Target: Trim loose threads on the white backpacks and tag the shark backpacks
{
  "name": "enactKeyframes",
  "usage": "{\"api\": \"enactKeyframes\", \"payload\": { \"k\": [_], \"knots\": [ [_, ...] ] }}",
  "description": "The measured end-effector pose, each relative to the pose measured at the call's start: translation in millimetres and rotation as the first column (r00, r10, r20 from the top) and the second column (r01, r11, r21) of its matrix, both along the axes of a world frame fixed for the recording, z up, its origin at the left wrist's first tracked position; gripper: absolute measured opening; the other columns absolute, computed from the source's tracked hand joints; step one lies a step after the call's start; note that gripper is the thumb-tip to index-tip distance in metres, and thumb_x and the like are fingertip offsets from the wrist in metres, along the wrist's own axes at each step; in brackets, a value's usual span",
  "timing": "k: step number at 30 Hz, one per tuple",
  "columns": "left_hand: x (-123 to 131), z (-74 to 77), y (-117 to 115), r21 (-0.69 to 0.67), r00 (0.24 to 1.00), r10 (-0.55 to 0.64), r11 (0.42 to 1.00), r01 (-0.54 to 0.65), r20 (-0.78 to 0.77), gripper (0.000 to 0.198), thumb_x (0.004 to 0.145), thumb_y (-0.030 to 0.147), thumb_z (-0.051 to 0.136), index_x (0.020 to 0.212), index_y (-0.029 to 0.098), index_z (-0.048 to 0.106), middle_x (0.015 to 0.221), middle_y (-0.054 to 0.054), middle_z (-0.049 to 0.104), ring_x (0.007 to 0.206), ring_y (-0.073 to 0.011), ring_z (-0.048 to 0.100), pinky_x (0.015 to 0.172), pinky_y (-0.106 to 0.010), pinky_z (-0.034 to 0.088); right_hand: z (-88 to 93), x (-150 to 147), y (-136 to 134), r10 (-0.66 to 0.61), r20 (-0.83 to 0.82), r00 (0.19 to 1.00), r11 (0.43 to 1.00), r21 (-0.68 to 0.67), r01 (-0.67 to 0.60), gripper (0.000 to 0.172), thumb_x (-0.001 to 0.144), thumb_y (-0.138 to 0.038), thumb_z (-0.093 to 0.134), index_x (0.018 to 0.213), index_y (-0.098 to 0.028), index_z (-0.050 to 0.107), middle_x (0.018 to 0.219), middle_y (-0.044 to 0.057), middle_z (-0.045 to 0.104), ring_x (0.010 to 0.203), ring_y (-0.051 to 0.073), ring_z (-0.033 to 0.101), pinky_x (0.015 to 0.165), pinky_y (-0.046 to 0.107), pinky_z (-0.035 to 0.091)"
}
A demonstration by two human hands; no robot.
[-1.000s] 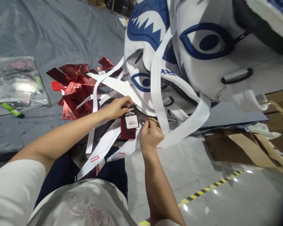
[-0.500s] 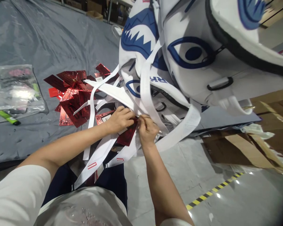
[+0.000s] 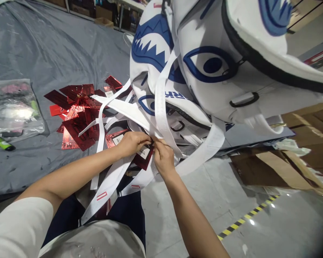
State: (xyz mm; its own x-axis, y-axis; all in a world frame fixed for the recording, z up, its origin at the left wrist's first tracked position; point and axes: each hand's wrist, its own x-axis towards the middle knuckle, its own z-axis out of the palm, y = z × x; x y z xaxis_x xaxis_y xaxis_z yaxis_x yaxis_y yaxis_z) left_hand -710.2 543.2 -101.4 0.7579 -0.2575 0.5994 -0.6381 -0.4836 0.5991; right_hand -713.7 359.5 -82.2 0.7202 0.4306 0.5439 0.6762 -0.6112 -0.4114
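My left hand [image 3: 134,143] and my right hand [image 3: 163,156] meet fingertip to fingertip, both closed in a pinch at the top of a red hang tag [image 3: 145,161] with a white label. Whatever string or fastener lies between the fingertips is too small to make out. Right behind them is a white bag [image 3: 148,68] with blue shark teeth and eyes, a dark zipper and white straps. A second red tag with a label [image 3: 115,138] lies left of my left hand. White straps [image 3: 107,186] hang below my wrists over my lap.
A larger white shark-print bag [image 3: 199,89] fills the upper right. Many shiny red tags [image 3: 78,120] lie fanned on the grey-covered table [image 3: 43,46]. Left are a clear plastic pouch [image 3: 13,111] and a green marker [image 3: 1,142]. Cardboard [image 3: 274,168] and striped tape [image 3: 247,216] are right.
The view has shifted slightly, so the scene sits a little further left. The hang tag has turned, and its white label now shows below my fingertips. Both hands stay pinched together.
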Motion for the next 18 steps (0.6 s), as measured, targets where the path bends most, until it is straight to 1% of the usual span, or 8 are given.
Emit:
{"api": "enactKeyframes", "payload": {
  "k": [2, 4, 6, 7, 10, 13, 15, 18],
  "knots": [
    [2, -2.1, 0, -0.030, 0.998, -0.062, 0.998, 0.062, -0.010, 0.013, 0.094, 0.020, 0.059, 0.095, 0.018, 0.072, 0.089, -0.002, 0.074, 0.082, -0.0122, 0.070, 0.075, -0.020, 0.051, 3.7, -1, -2, -0.001, -0.121, 0.993, 0.996, 0.089, 0.012, 0.033, 0.091, -0.020, 0.044, 0.114, -0.020, 0.068, 0.095, 0.007, 0.075, 0.078, 0.020, 0.071, 0.075, 0.033, 0.058],
    [3, -2.7, 0, -0.114, 0.992, -0.123, 0.986, 0.119, -0.028, 0.012, 0.093, 0.018, 0.060, 0.096, 0.017, 0.072, 0.090, -0.003, 0.075, 0.082, -0.0117, 0.070, 0.076, -0.019, 0.051, 9.7, -2, -3, -0.020, -0.260, 0.965, 0.975, 0.207, 0.076, 0.024, 0.092, -0.027, 0.049, 0.106, -0.020, 0.067, 0.084, 0.004, 0.074, 0.068, 0.018, 0.069, 0.069, 0.032, 0.057],
    [4, -1.3, 1, -0.209, 0.984, -0.176, 0.963, 0.167, -0.023, 0.011, 0.092, 0.019, 0.062, 0.095, 0.016, 0.072, 0.088, -0.004, 0.074, 0.081, -0.0121, 0.069, 0.075, -0.020, 0.051, 17.8, -2, -3, -0.003, -0.340, 0.940, 0.961, 0.260, 0.097, 0.017, 0.091, -0.030, 0.053, 0.096, -0.021, 0.067, 0.080, 0.002, 0.072, 0.067, 0.017, 0.068, 0.067, 0.030, 0.056],
    [4, -0.1, 0, -0.240, 0.982, -0.186, 0.954, 0.179, -0.010, 0.011, 0.092, 0.021, 0.063, 0.094, 0.016, 0.073, 0.088, -0.005, 0.073, 0.082, -0.0126, 0.068, 0.075, -0.021, 0.051, 22.4, -2, -3, 0.019, -0.344, 0.939, 0.966, 0.250, 0.072, 0.015, 0.090, -0.029, 0.054, 0.091, -0.022, 0.067, 0.079, 0.001, 0.071, 0.068, 0.017, 0.068, 0.067, 0.029, 0.055],
    [3, 3.3, -2, -0.256, 0.978, -0.209, 0.946, 0.201, -0.007, 0.015, 0.093, 0.027, 0.063, 0.093, 0.016, 0.073, 0.093, -0.007, 0.071, 0.088, -0.0143, 0.067, 0.079, -0.023, 0.052, 35.2, 0, -7, 0.076, -0.267, 0.961, 0.991, 0.123, -0.044, 0.014, 0.089, -0.024, 0.055, 0.082, -0.022, 0.067, 0.078, 0.001, 0.069, 0.071, 0.017, 0.065, 0.070, 0.028, 0.051],
    [3, 3.8, -3, -0.240, 0.950, -0.285, 0.938, 0.249, -0.128, 0.017, 0.096, 0.027, 0.058, 0.097, 0.015, 0.071, 0.092, -0.005, 0.072, 0.079, -0.0116, 0.067, 0.075, -0.021, 0.051, 41.7, 3, -12, 0.109, -0.182, 0.977, 0.993, -0.035, -0.117, 0.015, 0.091, -0.020, 0.053, 0.084, -0.022, 0.066, 0.078, 0.001, 0.068, 0.073, 0.017, 0.064, 0.070, 0.028, 0.049],
    [4, 2.4, -3, -0.143, 0.951, -0.262, 0.960, 0.240, -0.163, 0.017, 0.096, 0.027, 0.057, 0.097, 0.015, 0.070, 0.088, -0.003, 0.072, 0.077, -0.0113, 0.067, 0.072, -0.020, 0.049, 41.6, 4, -15, 0.116, -0.127, 0.985, 0.981, -0.139, -0.134, 0.016, 0.093, -0.018, 0.051, 0.086, -0.021, 0.065, 0.078, 0.002, 0.067, 0.073, 0.017, 0.063, 0.069, 0.027, 0.049],
    [6, 0.2, 0, 0.086, 0.984, -0.146, 0.984, 0.155, -0.102, 0.018, 0.097, 0.024, 0.054, 0.097, 0.017, 0.070, 0.094, -0.004, 0.073, 0.087, -0.0138, 0.068, 0.073, -0.021, 0.047, 37.8, 4, -17, 0.112, -0.042, 0.993, 0.962, -0.244, -0.119, 0.017, 0.095, -0.016, 0.048, 0.090, -0.021, 0.064, 0.082, 0.004, 0.067, 0.075, 0.018, 0.064, 0.070, 0.027, 0.049]
  ]
}}
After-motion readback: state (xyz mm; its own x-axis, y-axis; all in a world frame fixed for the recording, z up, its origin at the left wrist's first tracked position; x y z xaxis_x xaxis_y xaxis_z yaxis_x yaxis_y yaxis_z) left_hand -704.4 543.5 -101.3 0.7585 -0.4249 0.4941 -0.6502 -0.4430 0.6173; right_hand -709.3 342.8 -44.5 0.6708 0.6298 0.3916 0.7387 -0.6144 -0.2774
